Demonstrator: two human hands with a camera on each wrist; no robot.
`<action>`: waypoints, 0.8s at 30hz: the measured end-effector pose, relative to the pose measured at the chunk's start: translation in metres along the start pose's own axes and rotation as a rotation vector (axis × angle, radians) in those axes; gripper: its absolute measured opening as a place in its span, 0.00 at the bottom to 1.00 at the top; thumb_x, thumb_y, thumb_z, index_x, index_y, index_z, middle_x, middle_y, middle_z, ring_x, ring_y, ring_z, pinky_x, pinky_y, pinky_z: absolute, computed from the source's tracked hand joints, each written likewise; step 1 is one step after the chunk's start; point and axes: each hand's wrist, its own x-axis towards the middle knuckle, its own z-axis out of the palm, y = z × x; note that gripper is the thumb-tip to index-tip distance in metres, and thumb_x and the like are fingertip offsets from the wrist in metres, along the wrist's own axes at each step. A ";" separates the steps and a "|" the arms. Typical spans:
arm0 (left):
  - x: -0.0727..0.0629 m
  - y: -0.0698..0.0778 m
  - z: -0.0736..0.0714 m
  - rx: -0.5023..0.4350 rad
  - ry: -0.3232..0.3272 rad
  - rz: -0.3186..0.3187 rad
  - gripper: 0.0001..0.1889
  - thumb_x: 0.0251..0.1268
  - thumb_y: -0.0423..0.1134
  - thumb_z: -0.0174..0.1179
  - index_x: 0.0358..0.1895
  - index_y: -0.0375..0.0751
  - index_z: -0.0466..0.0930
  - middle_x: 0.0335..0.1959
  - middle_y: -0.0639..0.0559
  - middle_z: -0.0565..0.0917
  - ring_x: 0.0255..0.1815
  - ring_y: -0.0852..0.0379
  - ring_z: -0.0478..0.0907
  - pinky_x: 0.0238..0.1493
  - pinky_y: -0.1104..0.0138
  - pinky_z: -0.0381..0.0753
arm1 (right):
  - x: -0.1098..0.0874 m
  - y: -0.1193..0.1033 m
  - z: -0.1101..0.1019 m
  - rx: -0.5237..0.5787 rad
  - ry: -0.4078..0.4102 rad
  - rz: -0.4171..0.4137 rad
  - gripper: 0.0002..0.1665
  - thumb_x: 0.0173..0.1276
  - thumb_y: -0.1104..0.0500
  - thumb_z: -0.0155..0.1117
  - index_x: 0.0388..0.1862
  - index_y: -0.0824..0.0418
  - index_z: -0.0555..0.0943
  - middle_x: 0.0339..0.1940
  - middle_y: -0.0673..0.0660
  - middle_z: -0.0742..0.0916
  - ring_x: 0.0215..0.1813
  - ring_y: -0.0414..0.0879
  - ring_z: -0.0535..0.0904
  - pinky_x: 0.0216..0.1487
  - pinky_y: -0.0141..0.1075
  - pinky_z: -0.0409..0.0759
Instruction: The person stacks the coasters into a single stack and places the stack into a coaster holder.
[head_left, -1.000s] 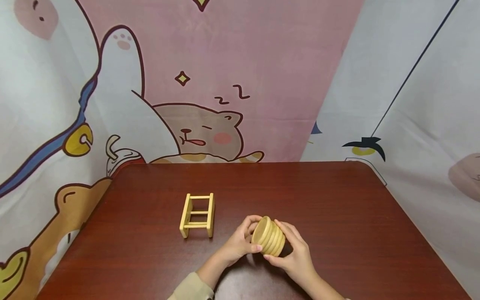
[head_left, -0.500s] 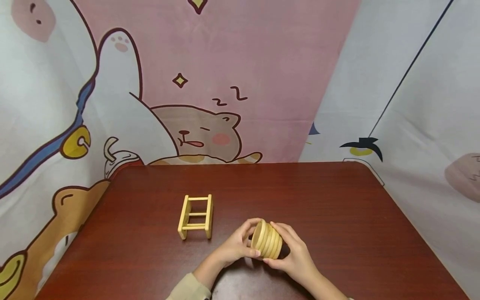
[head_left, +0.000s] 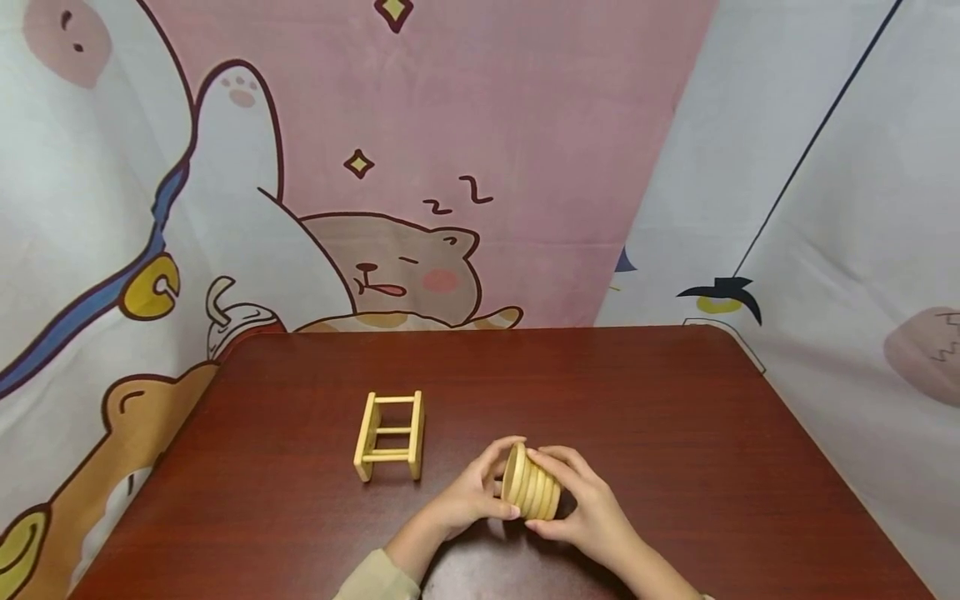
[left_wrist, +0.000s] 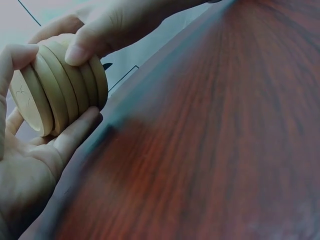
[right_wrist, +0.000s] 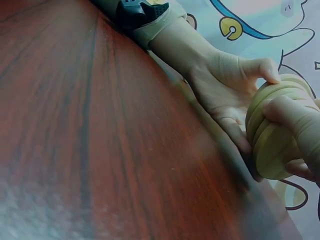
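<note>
Both hands hold a stack of several round pale wooden coasters (head_left: pixel 534 490), tipped on its side above the front middle of the table. My left hand (head_left: pixel 467 498) grips the left end, thumb at the lower front edge and fingers behind. On the other end, my right hand (head_left: pixel 596 510) has its fingers over the top and its thumb below. In the left wrist view the coasters (left_wrist: pixel 62 85) lie face to face, slightly fanned, with thin dark lines on the end face. The right wrist view shows the coaster stack (right_wrist: pixel 274 145) between both hands' fingers.
A small pale wooden rack (head_left: pixel 393 431) with rungs between two side pieces stands left of the hands on the dark red-brown table (head_left: pixel 637 392). Cloth with cartoon animals (head_left: pixel 555 167) hangs behind the table and along its sides.
The coaster stack has turned slightly, its end face pointing more to the left. My right fingers have shifted left over its top. The whole head view has drifted a little.
</note>
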 end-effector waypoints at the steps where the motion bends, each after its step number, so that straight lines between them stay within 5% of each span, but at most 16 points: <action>1: 0.000 0.000 0.001 -0.004 0.005 -0.004 0.47 0.49 0.24 0.64 0.72 0.30 0.45 0.63 0.36 0.69 0.50 0.45 0.78 0.45 0.57 0.78 | 0.000 0.000 -0.001 0.000 -0.013 0.007 0.51 0.43 0.54 0.83 0.68 0.55 0.71 0.59 0.53 0.75 0.55 0.47 0.76 0.48 0.41 0.78; 19: -0.007 0.002 0.005 -0.063 0.085 -0.035 0.42 0.48 0.28 0.66 0.67 0.37 0.54 0.57 0.38 0.72 0.50 0.44 0.77 0.45 0.58 0.78 | 0.011 -0.003 0.001 0.062 -0.022 -0.022 0.48 0.44 0.50 0.82 0.66 0.56 0.74 0.62 0.60 0.76 0.57 0.53 0.76 0.51 0.43 0.77; 24: -0.011 0.004 0.006 -0.101 0.101 -0.011 0.40 0.49 0.30 0.68 0.66 0.43 0.56 0.57 0.39 0.72 0.49 0.46 0.77 0.44 0.60 0.78 | 0.015 -0.006 0.005 0.110 -0.016 0.008 0.49 0.43 0.50 0.82 0.66 0.57 0.73 0.62 0.60 0.76 0.61 0.53 0.73 0.57 0.58 0.69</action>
